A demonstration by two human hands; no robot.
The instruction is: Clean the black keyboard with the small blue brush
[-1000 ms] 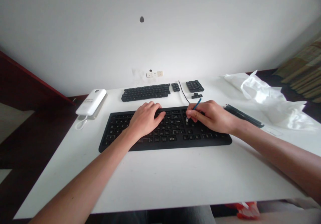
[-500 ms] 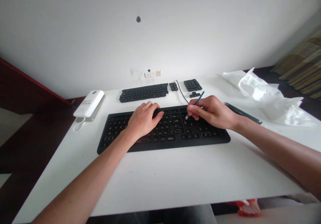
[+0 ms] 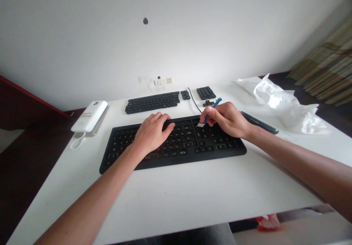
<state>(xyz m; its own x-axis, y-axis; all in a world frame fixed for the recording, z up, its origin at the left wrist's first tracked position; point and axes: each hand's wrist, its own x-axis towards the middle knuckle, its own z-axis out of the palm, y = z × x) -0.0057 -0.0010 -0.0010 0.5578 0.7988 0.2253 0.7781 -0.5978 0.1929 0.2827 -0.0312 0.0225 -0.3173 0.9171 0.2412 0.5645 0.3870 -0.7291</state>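
Note:
A black keyboard (image 3: 172, 160) with its keycaps off lies across the white table, exposed key seats showing in rows. My left hand (image 3: 152, 132) grips its far edge left of the middle, fingers bent over the rim and thumb on the top. Between the thumb and fingers of my right hand (image 3: 224, 118) is a slim blue brush (image 3: 217, 102), held slanted like a pen. The brush's pale tip (image 3: 201, 125) touches or hovers just over the key seats right of the main block; I cannot tell which. Motion smears the brush slightly.
Behind the keyboard lie removed keycaps (image 3: 152, 103) in layout order, with a number-pad group (image 3: 206, 93). A cable (image 3: 194, 100) runs between groups. A white power bank (image 3: 90, 116) sits left; a crumpled white bag (image 3: 286, 106) and a dark flat strip (image 3: 258, 122) are right.
The brush has shifted slightly up and left over the key seats, and its upper end now looks smeared. My left hand keeps its place on the keyboard. The whole view has shifted a little.

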